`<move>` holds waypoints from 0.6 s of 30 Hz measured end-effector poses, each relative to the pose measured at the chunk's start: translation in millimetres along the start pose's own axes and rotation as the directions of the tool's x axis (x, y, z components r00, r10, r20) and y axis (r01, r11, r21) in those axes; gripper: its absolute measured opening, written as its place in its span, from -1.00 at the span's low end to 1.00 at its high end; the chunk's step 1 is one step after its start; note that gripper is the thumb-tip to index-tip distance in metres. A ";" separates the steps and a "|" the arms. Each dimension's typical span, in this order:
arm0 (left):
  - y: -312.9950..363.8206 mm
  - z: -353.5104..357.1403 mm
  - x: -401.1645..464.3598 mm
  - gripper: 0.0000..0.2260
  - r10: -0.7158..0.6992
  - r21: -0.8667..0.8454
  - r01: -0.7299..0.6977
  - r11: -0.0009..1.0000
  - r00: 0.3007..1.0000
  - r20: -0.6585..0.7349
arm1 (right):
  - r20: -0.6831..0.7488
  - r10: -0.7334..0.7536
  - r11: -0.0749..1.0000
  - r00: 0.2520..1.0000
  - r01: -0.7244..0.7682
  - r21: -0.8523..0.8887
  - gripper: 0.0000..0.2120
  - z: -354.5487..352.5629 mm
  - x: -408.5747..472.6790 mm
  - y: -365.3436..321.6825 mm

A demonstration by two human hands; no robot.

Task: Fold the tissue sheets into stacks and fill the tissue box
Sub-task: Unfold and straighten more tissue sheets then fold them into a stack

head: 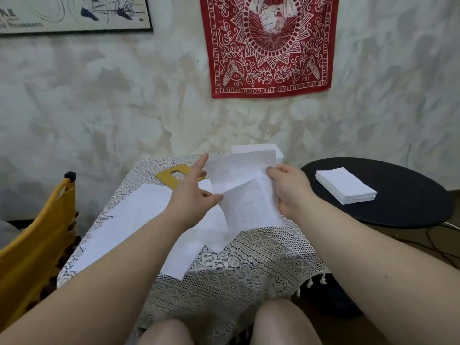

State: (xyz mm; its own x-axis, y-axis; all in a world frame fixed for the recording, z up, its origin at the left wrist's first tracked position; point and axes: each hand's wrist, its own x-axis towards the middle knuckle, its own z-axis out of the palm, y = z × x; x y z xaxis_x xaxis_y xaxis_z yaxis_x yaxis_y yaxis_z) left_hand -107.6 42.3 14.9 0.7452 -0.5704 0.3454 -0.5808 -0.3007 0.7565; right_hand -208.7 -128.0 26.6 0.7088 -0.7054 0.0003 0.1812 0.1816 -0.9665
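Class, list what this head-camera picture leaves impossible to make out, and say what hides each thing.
- White block at the table's far edge: the held tissue sheet covers most of it; box or stack unclear.
- Yellow board: left hand hides its right end.
- Framed poster: cut by the top edge.

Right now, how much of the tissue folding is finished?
Done: one folded stack sits on the black round table. In hand: the left hand and right hand hold a tissue sheet mid-fold. Left: loose sheets on the lace cloth. No box has been filled yet.
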 end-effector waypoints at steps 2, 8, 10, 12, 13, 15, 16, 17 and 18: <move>1.8 5.9 1.4 -0.21 0.003 0.014 -0.003 1.000 1.000 -0.029 | -0.049 0.007 0.999 0.999 -0.009 -0.036 -0.92 -8.2 4.6 4.2; 2.2 17.4 9.6 -0.40 0.083 0.116 -0.067 0.991 0.987 -0.139 | 0.048 -0.191 0.904 0.980 0.195 -0.380 -0.36 -29.3 6.4 11.5; 0.6 20.0 12.8 -0.54 0.099 0.146 -0.081 0.986 0.988 -0.119 | 0.140 -0.250 0.774 0.958 0.284 -0.566 -0.45 -34.6 5.7 12.5; -2.3 22.7 16.4 -0.69 0.115 0.173 -0.097 0.980 0.989 -0.098 | 0.203 -0.289 0.638 0.936 0.346 -0.688 -0.61 -36.7 6.7 13.1; -3.6 24.0 17.5 -0.76 0.112 0.180 -0.095 0.979 0.990 -0.089 | 0.222 -0.298 0.590 0.928 0.362 -0.721 -0.66 -36.5 7.5 13.5; -6.0 26.0 18.4 -0.84 0.112 0.199 -0.093 0.976 0.990 -0.083 | 0.260 -0.315 0.484 0.913 0.390 -0.783 -0.72 -35.7 8.0 13.7; -6.2 26.5 18.4 -0.87 0.113 0.205 -0.093 0.974 0.990 -0.085 | 0.276 -0.327 0.431 0.904 0.403 -0.807 -0.76 -36.1 8.1 13.6; -5.8 26.6 18.4 -0.89 0.113 0.212 -0.092 0.973 0.990 -0.090 | 0.287 -0.337 0.397 0.897 0.411 -0.820 -0.80 -36.8 8.2 12.7; -5.2 26.3 18.2 -0.90 0.109 0.222 -0.086 0.971 0.990 -0.094 | 0.292 -0.350 0.377 0.890 0.419 -0.826 -0.84 -37.6 8.1 11.2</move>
State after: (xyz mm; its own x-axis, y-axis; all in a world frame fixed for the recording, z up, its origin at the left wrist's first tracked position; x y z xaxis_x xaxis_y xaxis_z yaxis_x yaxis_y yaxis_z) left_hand -99.6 13.5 2.6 0.7047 -0.5254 0.4768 -0.7010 -0.4123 0.5818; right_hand -226.6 -157.4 6.1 0.7666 -0.4916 0.4131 -0.1983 -0.7931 -0.5759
